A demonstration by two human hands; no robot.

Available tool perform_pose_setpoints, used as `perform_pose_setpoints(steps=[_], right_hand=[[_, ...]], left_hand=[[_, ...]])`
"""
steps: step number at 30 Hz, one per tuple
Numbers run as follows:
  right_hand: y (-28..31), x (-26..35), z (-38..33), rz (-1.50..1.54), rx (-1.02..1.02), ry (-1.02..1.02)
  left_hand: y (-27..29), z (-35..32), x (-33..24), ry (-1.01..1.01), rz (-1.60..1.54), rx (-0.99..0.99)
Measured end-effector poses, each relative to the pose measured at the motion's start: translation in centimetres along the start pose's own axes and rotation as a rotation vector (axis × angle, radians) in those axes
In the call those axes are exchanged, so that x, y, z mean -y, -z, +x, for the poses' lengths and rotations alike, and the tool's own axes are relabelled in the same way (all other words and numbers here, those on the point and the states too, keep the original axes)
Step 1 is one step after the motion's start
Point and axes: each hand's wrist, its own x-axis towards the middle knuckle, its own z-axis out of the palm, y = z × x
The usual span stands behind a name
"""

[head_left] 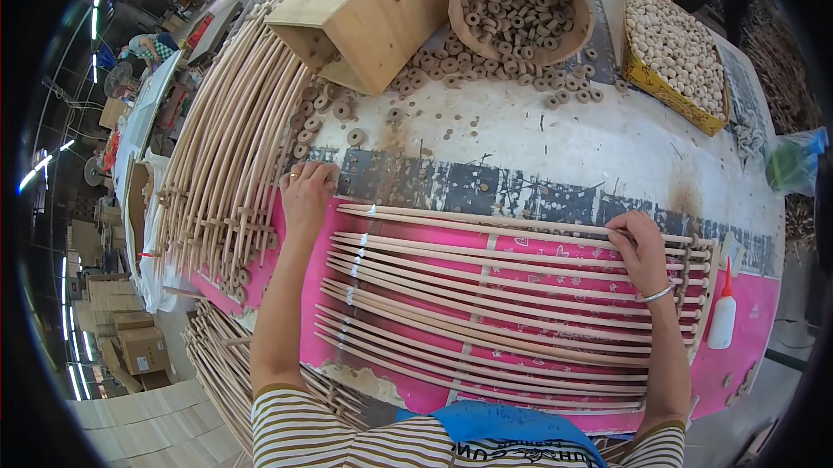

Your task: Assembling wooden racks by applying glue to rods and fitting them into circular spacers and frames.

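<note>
Right hand [640, 247] in play: thumb and fingertips pinching the top rod [477, 217] toward its right end, by the far edge of the pink sheet [746, 355]. Left hand [310, 195] over that same edge, farther left, fingers curled together; anything inside, I can't tell. And here's the rod, long axis running left to right, stretching leftward from my right fingertips, its other end just beside my left hand. Right's nearer: it's touching! More rods [486, 299] lie across the sheet, closer to me; a bottle [722, 320] at its right. Beyond the sheet, rings [521, 8] spill from a tub [583, 26]; far right of it, a basket [677, 104] of balls [672, 43].
</note>
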Motion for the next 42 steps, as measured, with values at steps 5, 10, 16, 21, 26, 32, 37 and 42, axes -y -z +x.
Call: perform_pose_setpoints(steps=[5, 10, 16, 21, 26, 32, 37, 42], right_hand=[[0.2, -0.1, -0.2, 0.027, -0.03, -0.02], [0.2, -0.5, -0.2, 0.06, -0.057, -0.038], [0.1, -0.7, 0.0, 0.073, -0.061, -0.049], [-0.1, -0.8, 0.1, 0.078, -0.056, -0.034], [-0.3, -1.1, 0.1, 0.088, -0.055, -0.058], [-0.3, -0.9, 0.3, 0.125, -0.064, -0.08], [-0.5, -1.0, 0.7, 0.078, -0.085, -0.029], [-0.7, -0.9, 0.9, -0.015, -0.086, 0.016]], left_hand=[[0.4, 0.0, -0.8, 0.041, -0.067, -0.166], [0.7, -1.0, -1.6, 0.637, -1.218, 0.048], [1.0, -1.6, -1.7, 0.774, -1.468, 0.166], [0.5, -1.8, -1.0, 0.76, -1.517, 0.187], [0.3, -1.3, -1.8, 0.738, -1.579, 0.196], [1.6, 0.1, -5.4, 0.738, -1.566, 0.147], [1.5, 0.4, -6.7, 0.752, -1.515, 0.127], [1.5, 0.3, -7.0, 0.738, -1.502, 0.133]])
